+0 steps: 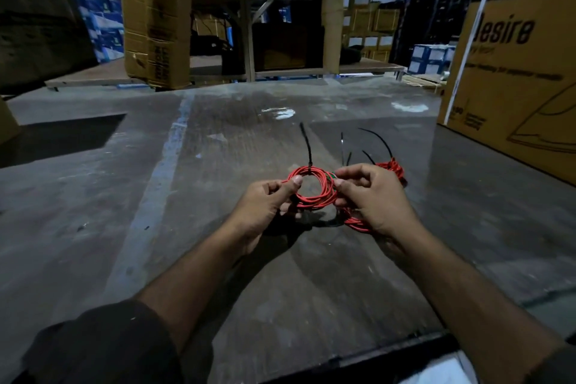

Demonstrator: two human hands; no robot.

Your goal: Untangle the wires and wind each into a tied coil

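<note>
Head view, frame centre: left hand (268,199) and right hand (371,196) pinch the red coil (314,185); loosening either could unravel it.

Red wire coil (314,188) with upright black zip tie (309,150); further red wire (393,167) just beyond.

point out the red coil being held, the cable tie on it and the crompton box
red coil (314,201), head view, lower arc of loop
cable tie (309,150), head view, upright tail
Crompton box (514,78), head view, printed face
</note>
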